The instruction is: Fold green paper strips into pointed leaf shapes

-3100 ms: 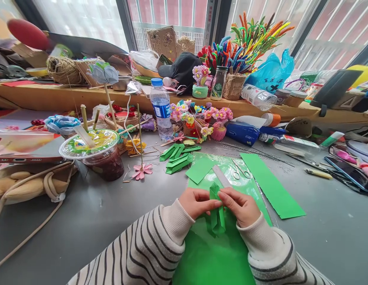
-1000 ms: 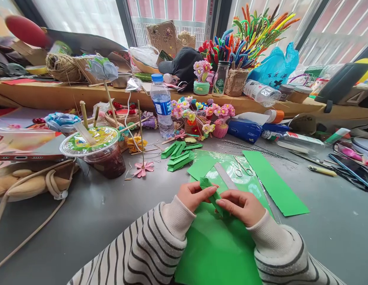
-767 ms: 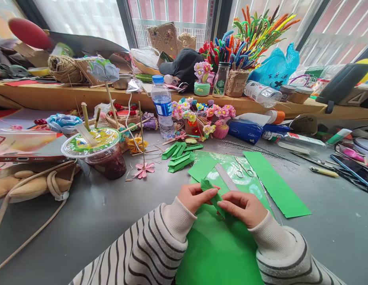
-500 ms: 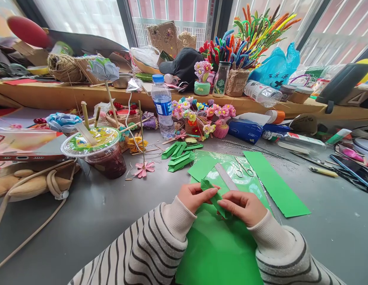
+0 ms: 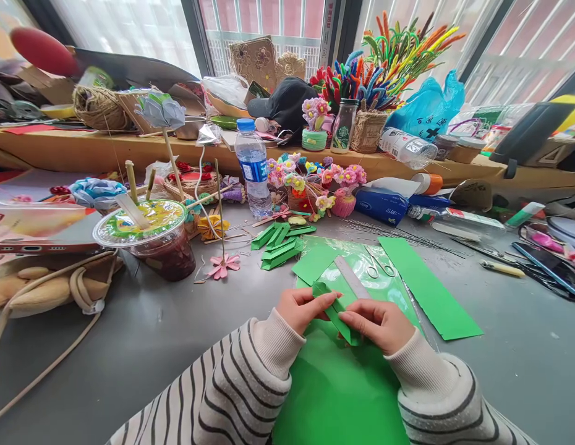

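A narrow folded strip of green paper (image 5: 336,315) slants between my two hands, above the green sheets on the table. My left hand (image 5: 302,309) pinches its upper end, thumb on top. Lower down, my right hand (image 5: 378,324) grips the other end between thumb and fingers. Below them lies a large green sheet (image 5: 340,389). Just beyond my hands a ruler (image 5: 351,277) and small scissors (image 5: 379,262) rest on a clear plastic sleeve. Several folded green paper pieces (image 5: 282,252) lie in a group farther back.
A long green paper strip (image 5: 429,287) lies to the right. At the left stands a lidded drink cup (image 5: 162,253), near a pink paper flower (image 5: 223,266) on a stick. A water bottle (image 5: 253,170) and crocheted flowers (image 5: 315,176) stand behind. A craft knife (image 5: 502,268) lies at right.
Both hands keep their hold on the folded green paper, which has turned slightly so more of its face shows. The whole view has shifted very slightly.
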Available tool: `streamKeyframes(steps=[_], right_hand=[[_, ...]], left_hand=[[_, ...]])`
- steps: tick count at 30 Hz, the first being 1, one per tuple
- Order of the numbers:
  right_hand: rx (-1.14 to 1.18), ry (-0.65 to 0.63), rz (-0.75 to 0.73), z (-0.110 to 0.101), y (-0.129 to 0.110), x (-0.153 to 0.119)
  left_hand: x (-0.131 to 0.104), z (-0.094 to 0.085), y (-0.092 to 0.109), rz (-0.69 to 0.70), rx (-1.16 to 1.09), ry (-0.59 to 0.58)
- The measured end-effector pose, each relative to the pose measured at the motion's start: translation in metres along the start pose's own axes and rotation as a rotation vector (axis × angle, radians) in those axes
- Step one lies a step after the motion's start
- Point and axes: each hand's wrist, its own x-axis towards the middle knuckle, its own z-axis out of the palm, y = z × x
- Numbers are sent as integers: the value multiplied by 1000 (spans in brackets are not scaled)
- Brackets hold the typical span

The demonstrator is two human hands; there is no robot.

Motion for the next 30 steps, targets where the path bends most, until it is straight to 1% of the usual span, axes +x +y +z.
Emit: streamKeyframes(steps=[5, 8, 15, 20, 24, 30], right_hand=[[20, -16, 1, 0, 3, 1], [-45, -7, -20, 1, 2, 2], [-86, 22, -70, 1, -3, 2], [-121, 60, -93, 0, -2, 2], [-186, 85, -99, 0, -1, 1], [-216, 98, -116, 1, -5, -1]], left_hand=[[0, 0, 1, 12, -3, 8], [1, 1, -1, 22, 14, 0], [2, 0, -2, 56, 57, -65], [6, -3, -6, 43, 179, -111], [5, -2, -6, 40, 121, -144], [5, -1, -5, 79, 113, -111]])
